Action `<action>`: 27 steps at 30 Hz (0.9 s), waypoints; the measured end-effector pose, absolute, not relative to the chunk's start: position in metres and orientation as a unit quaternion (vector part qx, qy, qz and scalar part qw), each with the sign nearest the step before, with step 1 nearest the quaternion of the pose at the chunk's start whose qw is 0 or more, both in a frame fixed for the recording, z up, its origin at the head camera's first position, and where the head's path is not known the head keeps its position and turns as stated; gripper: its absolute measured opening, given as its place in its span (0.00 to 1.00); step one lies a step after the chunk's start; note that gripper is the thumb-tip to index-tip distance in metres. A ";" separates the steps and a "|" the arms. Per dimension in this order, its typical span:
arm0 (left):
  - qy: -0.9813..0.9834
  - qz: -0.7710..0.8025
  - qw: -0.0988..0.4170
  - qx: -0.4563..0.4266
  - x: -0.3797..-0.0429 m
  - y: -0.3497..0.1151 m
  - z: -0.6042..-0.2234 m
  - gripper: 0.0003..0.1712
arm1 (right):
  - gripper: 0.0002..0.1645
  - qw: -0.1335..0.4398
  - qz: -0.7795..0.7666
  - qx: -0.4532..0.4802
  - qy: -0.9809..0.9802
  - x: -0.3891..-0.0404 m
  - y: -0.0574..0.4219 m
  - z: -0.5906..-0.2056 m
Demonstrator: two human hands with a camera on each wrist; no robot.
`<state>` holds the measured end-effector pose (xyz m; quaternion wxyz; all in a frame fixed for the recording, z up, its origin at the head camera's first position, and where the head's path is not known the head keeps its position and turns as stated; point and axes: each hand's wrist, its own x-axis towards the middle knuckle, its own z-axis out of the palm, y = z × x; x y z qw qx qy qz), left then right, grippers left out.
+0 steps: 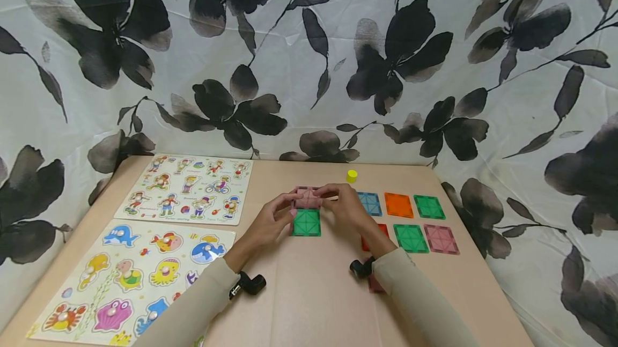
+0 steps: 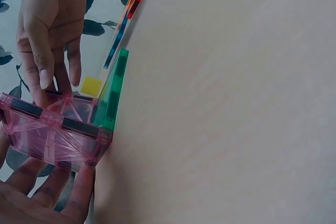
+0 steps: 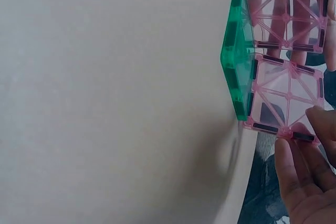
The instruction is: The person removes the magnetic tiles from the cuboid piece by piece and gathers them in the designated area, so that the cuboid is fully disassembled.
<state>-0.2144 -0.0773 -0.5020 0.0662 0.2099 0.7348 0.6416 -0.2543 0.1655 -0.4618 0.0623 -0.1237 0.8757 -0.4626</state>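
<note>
A green translucent magnetic tile (image 1: 306, 223) lies flat on the table in front of me. Two pink magnetic tiles stand up from its edges; one pink tile (image 3: 286, 17) is by my left hand (image 1: 270, 222), the other pink tile (image 3: 289, 98) by my right hand (image 1: 348, 206). Left fingers (image 2: 79, 190) hold the first tile from its outer side, and some of them show through its clear face. At the corner of the second tile, my right thumb and fingers (image 3: 286, 169) pinch. The two pink tiles meet near a corner of the green one.
Right of my hands lie loose tiles: blue (image 1: 369, 204), orange (image 1: 398, 205), green (image 1: 429, 207), pink (image 1: 441, 239), and red ones partly under my right forearm. A yellow cylinder (image 1: 352, 176) stands behind. Two picture puzzle boards (image 1: 229, 189) fill the left side, before a floral cloth (image 1: 309, 68).
</note>
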 end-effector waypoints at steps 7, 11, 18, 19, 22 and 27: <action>0.736 0.642 0.075 0.201 -0.212 -0.077 -0.500 0.25 | 0.15 0.059 -0.477 -0.108 0.870 -0.258 0.165 -0.463; 0.736 0.641 0.074 0.202 -0.212 -0.077 -0.500 0.25 | 0.15 0.056 -0.498 -0.084 0.861 -0.260 0.165 -0.463; 0.740 0.637 0.074 0.202 -0.213 -0.077 -0.501 0.26 | 0.14 0.055 -0.540 -0.079 0.836 -0.261 0.170 -0.464; 0.742 0.636 0.075 0.200 -0.213 -0.078 -0.501 0.26 | 0.14 0.059 -0.545 -0.082 0.832 -0.262 0.170 -0.465; 0.745 0.634 0.076 0.194 -0.213 -0.078 -0.501 0.25 | 0.15 0.076 -0.555 -0.097 0.823 -0.261 0.170 -0.468; 0.753 0.629 0.076 0.179 -0.212 -0.079 -0.501 0.26 | 0.18 0.109 -0.559 -0.107 0.815 -0.258 0.166 -0.471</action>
